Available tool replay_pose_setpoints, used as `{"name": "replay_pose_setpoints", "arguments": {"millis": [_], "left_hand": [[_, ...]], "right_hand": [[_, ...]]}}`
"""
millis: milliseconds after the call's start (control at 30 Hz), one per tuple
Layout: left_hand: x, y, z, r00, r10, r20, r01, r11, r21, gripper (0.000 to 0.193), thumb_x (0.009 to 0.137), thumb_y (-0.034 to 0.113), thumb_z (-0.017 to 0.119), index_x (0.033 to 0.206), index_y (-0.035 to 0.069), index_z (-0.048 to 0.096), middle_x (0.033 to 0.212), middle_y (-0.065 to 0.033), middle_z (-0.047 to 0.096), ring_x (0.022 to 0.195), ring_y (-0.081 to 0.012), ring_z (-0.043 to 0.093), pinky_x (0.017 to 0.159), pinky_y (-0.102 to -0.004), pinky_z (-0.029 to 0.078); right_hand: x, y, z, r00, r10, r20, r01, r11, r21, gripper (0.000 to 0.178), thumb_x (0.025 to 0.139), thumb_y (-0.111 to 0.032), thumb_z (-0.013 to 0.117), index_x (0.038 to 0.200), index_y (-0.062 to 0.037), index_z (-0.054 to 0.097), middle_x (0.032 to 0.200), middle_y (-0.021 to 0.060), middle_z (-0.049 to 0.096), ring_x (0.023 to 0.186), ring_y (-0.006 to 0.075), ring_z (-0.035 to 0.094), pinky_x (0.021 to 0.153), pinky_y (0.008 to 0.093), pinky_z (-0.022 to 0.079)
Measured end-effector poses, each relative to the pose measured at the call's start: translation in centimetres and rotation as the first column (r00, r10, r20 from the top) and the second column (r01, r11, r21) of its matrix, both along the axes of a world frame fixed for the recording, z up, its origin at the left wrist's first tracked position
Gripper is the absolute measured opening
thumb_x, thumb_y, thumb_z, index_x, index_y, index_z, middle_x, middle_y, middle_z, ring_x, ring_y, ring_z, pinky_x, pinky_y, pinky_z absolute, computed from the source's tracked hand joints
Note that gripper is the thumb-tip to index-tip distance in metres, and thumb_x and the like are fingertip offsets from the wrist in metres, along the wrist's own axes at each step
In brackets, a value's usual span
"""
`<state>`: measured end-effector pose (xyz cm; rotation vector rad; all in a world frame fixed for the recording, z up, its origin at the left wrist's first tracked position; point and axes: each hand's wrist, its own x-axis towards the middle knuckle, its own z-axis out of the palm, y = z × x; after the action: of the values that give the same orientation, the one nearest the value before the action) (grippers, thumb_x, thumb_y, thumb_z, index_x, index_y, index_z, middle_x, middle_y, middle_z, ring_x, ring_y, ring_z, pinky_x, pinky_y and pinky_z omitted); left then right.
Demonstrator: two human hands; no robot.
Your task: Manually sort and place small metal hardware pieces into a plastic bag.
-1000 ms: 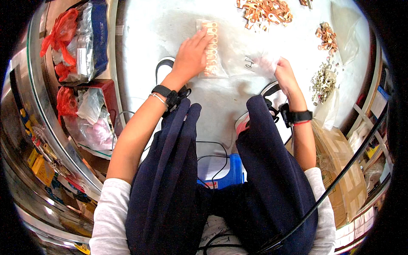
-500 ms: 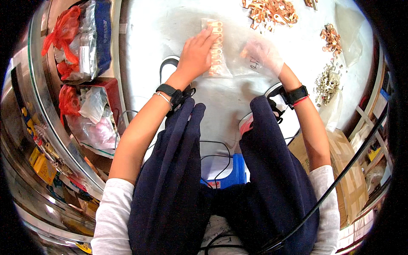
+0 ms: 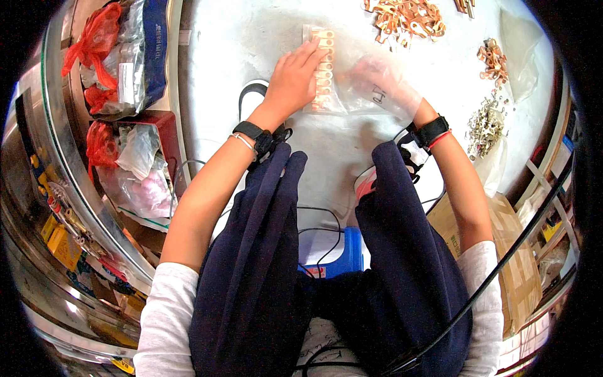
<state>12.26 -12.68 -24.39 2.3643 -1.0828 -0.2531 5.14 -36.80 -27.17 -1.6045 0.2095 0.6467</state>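
A clear plastic bag (image 3: 355,103) lies flat on the pale floor between my feet. Inside its left end, copper cable lugs (image 3: 324,76) stand in a neat column, ring ends alike. My left hand (image 3: 293,76) rests over the bag's left edge, fingers stretched out and their tips on the lugs. Through the bag's right end goes my right hand (image 3: 380,75), up to the wrist. The cloudy plastic blurs its fingers, so I cannot make out whether they hold anything. Dark handwriting marks the bag over that hand.
Loose copper lugs (image 3: 408,20) are heaped beyond the bag. Smaller piles of copper lugs (image 3: 492,61) and silvery metal parts (image 3: 485,129) lie at the right. Bagged goods in a blue box (image 3: 156,53) and a red box (image 3: 164,135) stand left. A cardboard box (image 3: 505,251) sits near right.
My right hand has slid slightly left and deeper into the bag. The orange-coloured spot at its fingertips no longer shows clearly. My left hand stays on the lugs.
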Motion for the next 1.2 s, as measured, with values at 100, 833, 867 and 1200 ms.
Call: {"name": "replay_pose_setpoints", "arguments": {"millis": [100,833,867,1200], "left_hand": [[0.0,-0.1,0.1,1.0,-0.002,0.0,0.002,1.0,-0.005,0.053,0.076,0.0,0.05,0.128,0.01,0.049,0.142,-0.0131,0.043,0.125,-0.0309,0.047,0.102,-0.0444,0.037],[-0.2,-0.2,0.0,0.999,0.022,-0.05,-0.019,0.999,0.041,0.055,0.076,0.002,0.05,0.13,0.012,0.046,0.145,-0.0139,0.039,0.129,-0.0344,0.043,0.106,-0.046,0.036],[-0.3,-0.2,-0.1,0.999,0.024,-0.046,-0.021,0.998,0.062,0.055,0.076,0.002,0.05,0.13,0.012,0.045,0.145,-0.0138,0.038,0.129,-0.0347,0.043,0.105,-0.0459,0.036],[-0.6,-0.3,-0.5,0.999,-0.002,0.051,-0.004,0.995,0.103,0.053,0.081,0.004,0.051,0.132,0.012,0.041,0.146,-0.0135,0.036,0.129,-0.0356,0.042,0.104,-0.0485,0.036]], "right_hand": [[-0.1,-0.3,-0.5,0.945,0.147,0.291,-0.119,0.987,-0.112,0.018,0.087,-0.016,0.057,0.096,-0.0044,0.066,0.088,0.0043,0.064,0.081,0.0165,0.06,0.073,0.0304,0.049],[-1.3,-0.5,1.5,0.92,0.227,0.318,-0.198,0.973,-0.123,0.018,0.086,-0.021,0.061,0.095,-0.0058,0.065,0.088,0.0147,0.064,0.083,0.0289,0.062,0.076,0.039,0.049],[-1.3,-0.4,1.5,0.924,0.236,0.3,-0.199,0.969,-0.149,0.018,0.086,-0.021,0.061,0.094,-0.006,0.065,0.088,0.0148,0.064,0.083,0.0292,0.062,0.076,0.0392,0.049],[-1.8,0.3,-0.8,0.746,0.409,0.526,-0.17,0.88,-0.443,0.016,0.084,-0.022,0.064,0.088,-0.0076,0.061,0.084,0.0142,0.059,0.077,0.0322,0.056,0.07,0.0424,0.046]]}}
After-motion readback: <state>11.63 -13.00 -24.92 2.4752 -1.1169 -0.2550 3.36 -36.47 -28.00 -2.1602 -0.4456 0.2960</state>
